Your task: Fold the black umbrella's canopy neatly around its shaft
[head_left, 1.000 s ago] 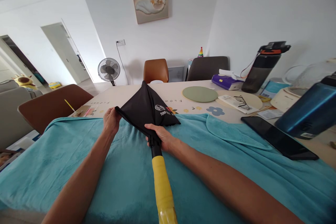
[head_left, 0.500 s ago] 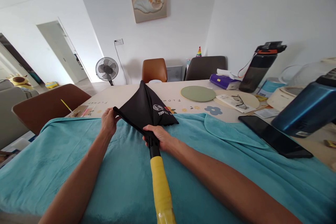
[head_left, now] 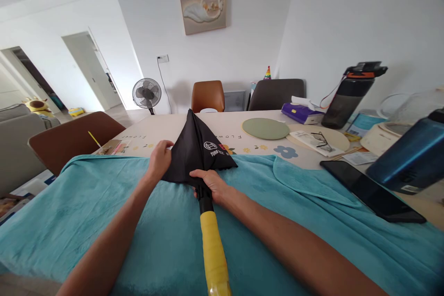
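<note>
Inward went my left grip, with one flap of the umbrella; I can't tell if it pinches. My right grip hugs the umbrella low down, over the blanket. Best to hold that snug and smooth the flap flat

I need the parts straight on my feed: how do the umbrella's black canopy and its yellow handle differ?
The canopy is black with white print; the handle is yellow and shows no print. The canopy flares into a wide, loose cone, while the handle is a slim rod. The left hand is at the canopy's edge and the right hand grips its gathered base; neither is on the handle. Both are parts of one umbrella.
</note>
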`<state>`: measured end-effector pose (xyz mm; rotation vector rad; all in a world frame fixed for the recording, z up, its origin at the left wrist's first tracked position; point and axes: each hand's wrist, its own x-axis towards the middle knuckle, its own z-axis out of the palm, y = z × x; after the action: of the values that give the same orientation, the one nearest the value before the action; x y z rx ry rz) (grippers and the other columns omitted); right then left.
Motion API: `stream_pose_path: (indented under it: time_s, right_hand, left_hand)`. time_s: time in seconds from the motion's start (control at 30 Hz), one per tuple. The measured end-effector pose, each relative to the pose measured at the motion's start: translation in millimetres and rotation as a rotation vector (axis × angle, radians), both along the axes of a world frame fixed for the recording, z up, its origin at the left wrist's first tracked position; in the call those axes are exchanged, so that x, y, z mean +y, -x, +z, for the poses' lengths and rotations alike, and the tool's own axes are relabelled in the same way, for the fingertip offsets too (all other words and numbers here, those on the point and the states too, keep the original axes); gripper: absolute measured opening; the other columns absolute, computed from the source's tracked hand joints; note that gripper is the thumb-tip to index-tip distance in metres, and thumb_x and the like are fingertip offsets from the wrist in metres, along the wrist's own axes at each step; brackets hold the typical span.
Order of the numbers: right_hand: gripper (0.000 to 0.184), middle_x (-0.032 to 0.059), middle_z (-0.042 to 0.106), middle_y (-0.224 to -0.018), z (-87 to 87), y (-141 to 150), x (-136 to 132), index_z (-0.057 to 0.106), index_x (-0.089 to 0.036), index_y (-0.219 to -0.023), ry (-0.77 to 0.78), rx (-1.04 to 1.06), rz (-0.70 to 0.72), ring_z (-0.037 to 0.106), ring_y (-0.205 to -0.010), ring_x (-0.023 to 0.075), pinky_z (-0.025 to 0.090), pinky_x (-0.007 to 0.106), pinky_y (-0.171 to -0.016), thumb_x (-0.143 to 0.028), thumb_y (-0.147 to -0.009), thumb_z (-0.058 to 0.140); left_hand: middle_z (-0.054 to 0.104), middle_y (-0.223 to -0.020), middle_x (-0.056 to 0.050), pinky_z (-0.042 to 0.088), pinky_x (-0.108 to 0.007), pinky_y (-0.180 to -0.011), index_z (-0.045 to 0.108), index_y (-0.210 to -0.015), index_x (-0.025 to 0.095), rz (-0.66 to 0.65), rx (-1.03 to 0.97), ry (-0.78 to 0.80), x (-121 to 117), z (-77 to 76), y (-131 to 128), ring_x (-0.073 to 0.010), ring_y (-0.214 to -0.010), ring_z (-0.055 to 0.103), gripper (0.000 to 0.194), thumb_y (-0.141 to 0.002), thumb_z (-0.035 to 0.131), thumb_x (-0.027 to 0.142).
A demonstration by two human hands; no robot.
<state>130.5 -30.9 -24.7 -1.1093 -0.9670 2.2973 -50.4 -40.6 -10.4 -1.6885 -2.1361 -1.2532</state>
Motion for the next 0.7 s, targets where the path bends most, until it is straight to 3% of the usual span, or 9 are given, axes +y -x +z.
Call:
stream_pose_path:
  time_s: [0.07,0.13,0.23,0.33,0.53,0.7]
  right_hand:
    - [0.016,-0.0014,0.049,-0.042,-0.4,0.0,-0.2,0.047,-0.014,-0.065,-0.016,-0.02,0.002,0.047,-0.035,0.0122,0.044,0.026,-0.031,-0.019,-0.068,0.062]
    - [0.017,-0.0019,0.049,-0.042,-0.5,-0.9,-0.1,0.047,-0.014,-0.066,-0.023,-0.002,0.005,0.048,-0.036,0.0126,0.044,0.026,-0.032,-0.02,-0.069,0.063]
    - [0.019,-0.0026,0.048,-0.043,-0.4,-3.4,0.4,0.048,-0.014,-0.069,-0.013,0.061,0.016,0.05,-0.039,0.0132,0.046,0.027,-0.033,-0.023,-0.069,0.064]
    - [0.018,-0.0019,0.05,-0.045,1.2,-5.4,1.0,0.049,-0.013,-0.072,0.019,0.099,0.042,0.05,-0.04,0.0131,0.047,0.027,-0.034,-0.025,-0.072,0.062]
    - [0.013,-0.0025,0.048,-0.044,11.4,-6.8,2.8,0.049,-0.012,-0.073,0.023,0.046,0.051,0.048,-0.037,0.012,0.046,0.026,-0.034,-0.021,-0.071,0.058]
    - [0.012,0.0026,0.055,-0.052,28.7,-11.8,3.1,0.048,-0.012,-0.078,0.053,0.114,0.146,0.053,-0.041,0.0132,0.047,0.025,-0.036,-0.023,-0.074,0.051]
  left_hand:
    - [0.059,-0.1,-0.005,0.044,-0.031,-0.085,0.054,-0.099,0.018,-0.187,-0.05,-0.005,10.7,-9.6,-21.3,-0.0158,-0.091,0.056,0.038,-0.069,0.033,0.007]
    - [0.054,-0.112,-0.009,0.039,-0.033,-0.094,0.051,-0.108,0.015,-0.266,-0.035,-0.014,22.5,-28.1,-34.6,-0.0171,-0.107,0.049,0.043,-0.069,0.033,0.005]
    - [0.045,-0.126,-0.013,0.032,-0.036,-0.101,0.044,-0.119,0.011,-0.229,-0.084,0.069,34.2,-57.1,-36.1,-0.0193,-0.119,0.04,0.055,-0.066,0.031,0.001]
    - [0.044,-0.127,-0.017,0.031,-0.038,-0.101,0.041,-0.122,0.006,-0.193,-0.088,0.177,36.1,-70.7,-27.8,-0.0225,-0.12,0.039,0.054,-0.069,0.032,0.002]
    - [0.052,-0.121,-0.013,0.033,-0.039,-0.1,0.051,-0.113,0.012,-0.265,-0.164,0.195,32.5,-58.3,-31.8,-0.0226,-0.115,0.044,0.046,-0.069,0.039,0.006]
    - [0.06,-0.107,-0.008,0.043,-0.031,-0.089,0.053,-0.106,0.015,-0.42,-0.658,0.161,25.4,-37.6,-57.2,-0.0198,-0.102,0.053,0.038,-0.07,0.043,0.01]
